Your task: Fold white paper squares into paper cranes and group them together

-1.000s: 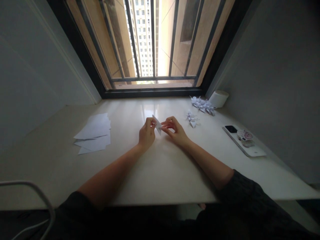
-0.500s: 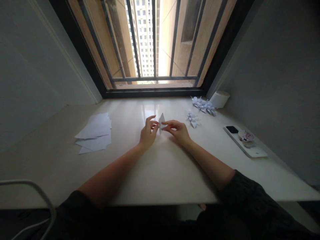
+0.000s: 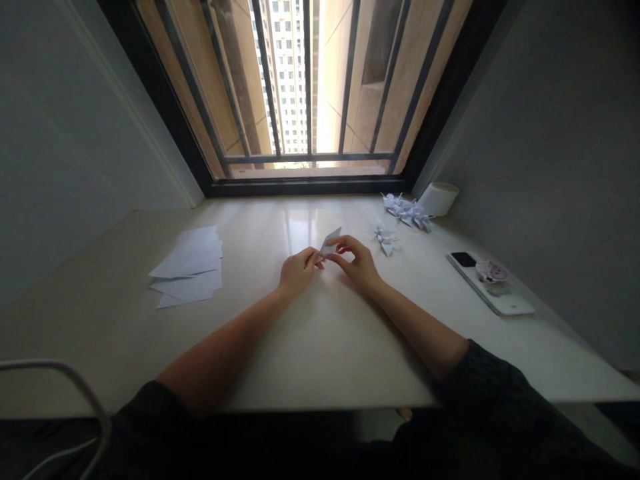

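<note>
A small folded piece of white paper (image 3: 331,240) is held up between my two hands, just above the pale sill, with its top leaning to the right. My left hand (image 3: 300,268) pinches its lower left end between thumb and fingers. On the other side, my right hand (image 3: 354,260) has its thumb and fingertips closed on the paper's right edge. The fingers cover its lower part, so I cannot make out the folds there. A few folded paper cranes (image 3: 385,240) lie a little to the right of my right hand.
Loose white paper sheets (image 3: 187,257) lie in a stack at the left. More paper cranes (image 3: 407,212) sit at the back right beside a white roll (image 3: 440,199). A phone (image 3: 490,283) rests at the right. A barred window is behind; a white cable (image 3: 60,367) curves in the lower left.
The folded paper has tipped from upright to leaning right. My left hand's raised fingers have curled down onto its lower end, while my right hand has shifted its grip slightly.
</note>
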`<state>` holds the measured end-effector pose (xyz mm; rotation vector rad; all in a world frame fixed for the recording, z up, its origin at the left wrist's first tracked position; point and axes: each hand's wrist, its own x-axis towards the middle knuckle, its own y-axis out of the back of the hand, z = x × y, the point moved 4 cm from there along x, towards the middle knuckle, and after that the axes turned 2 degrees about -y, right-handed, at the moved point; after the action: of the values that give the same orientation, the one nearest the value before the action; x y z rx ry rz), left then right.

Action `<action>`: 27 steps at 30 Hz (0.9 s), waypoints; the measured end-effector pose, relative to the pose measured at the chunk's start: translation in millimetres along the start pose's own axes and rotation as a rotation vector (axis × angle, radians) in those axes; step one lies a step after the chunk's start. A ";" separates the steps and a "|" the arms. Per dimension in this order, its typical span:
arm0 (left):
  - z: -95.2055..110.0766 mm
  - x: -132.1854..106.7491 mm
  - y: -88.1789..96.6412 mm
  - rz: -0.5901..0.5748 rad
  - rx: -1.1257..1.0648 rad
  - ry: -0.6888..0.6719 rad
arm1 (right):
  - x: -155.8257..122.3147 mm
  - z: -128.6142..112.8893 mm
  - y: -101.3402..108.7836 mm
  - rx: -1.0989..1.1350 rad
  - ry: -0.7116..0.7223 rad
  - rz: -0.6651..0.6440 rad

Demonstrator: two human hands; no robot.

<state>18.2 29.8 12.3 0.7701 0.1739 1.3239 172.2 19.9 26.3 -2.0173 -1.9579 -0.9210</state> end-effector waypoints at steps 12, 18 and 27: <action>2.3 0.9 4.6 0.158 -0.379 -0.009 | -2.3 16.6 -1.9 0.114 -0.169 -0.023; 1.6 2.5 5.4 0.171 -0.515 -0.029 | -4.3 12.1 -3.6 0.231 -0.227 0.029; 3.3 2.1 3.2 0.187 -0.641 0.002 | -2.4 12.5 -5.6 0.457 -0.310 0.083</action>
<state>17.9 30.6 17.2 0.2419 -0.3192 1.4433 170.7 25.2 13.5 -2.0263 -1.9784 -0.1204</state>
